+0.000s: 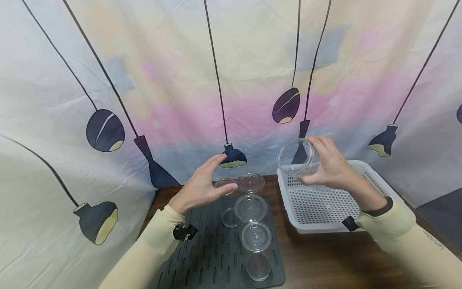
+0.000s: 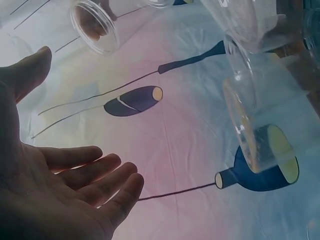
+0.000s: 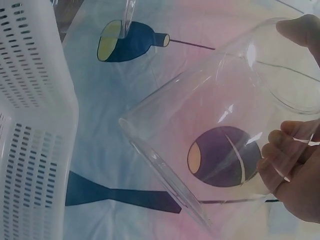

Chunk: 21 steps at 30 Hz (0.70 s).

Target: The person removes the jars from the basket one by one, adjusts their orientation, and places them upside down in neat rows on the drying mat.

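Note:
In the head view my right hand holds a clear, wide-mouthed jar in the air above the back of the basket, its open rim facing left. The right wrist view shows my thumb and fingers around the base end of that jar, which is tilted. My left hand hovers over the mat with fingers extended and thumb apart, holding nothing. Just beside it stand several clear jars in a rough column along the mat's right side. Two of them show at the right of the left wrist view.
A dark grey ridged drying mat lies on a brown wooden table. To its right sits a white perforated basket. A hanging cloth printed with pendant lamps rises directly behind the table.

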### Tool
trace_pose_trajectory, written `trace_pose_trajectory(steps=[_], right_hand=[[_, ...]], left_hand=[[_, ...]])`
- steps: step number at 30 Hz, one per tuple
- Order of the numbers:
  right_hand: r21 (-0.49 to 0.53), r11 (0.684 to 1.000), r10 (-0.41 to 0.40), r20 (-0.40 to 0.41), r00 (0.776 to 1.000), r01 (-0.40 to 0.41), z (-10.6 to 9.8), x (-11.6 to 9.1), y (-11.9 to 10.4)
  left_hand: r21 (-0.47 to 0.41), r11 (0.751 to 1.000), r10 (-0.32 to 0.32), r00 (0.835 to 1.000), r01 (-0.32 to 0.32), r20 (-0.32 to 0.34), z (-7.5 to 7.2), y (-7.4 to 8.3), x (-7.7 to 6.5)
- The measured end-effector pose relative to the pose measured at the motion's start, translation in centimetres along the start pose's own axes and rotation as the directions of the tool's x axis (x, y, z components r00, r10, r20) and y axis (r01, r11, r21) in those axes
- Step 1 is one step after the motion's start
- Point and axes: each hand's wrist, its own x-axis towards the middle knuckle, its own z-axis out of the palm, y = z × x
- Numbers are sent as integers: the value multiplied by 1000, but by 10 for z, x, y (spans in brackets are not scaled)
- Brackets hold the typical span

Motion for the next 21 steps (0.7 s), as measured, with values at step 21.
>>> trace_pose_trajectory(steps=[21], right_hand=[[-50,994,-95,29,995,97,10,7,-14]], left_hand=[[-11,1000,14,1000,-14,11,7,14,17]])
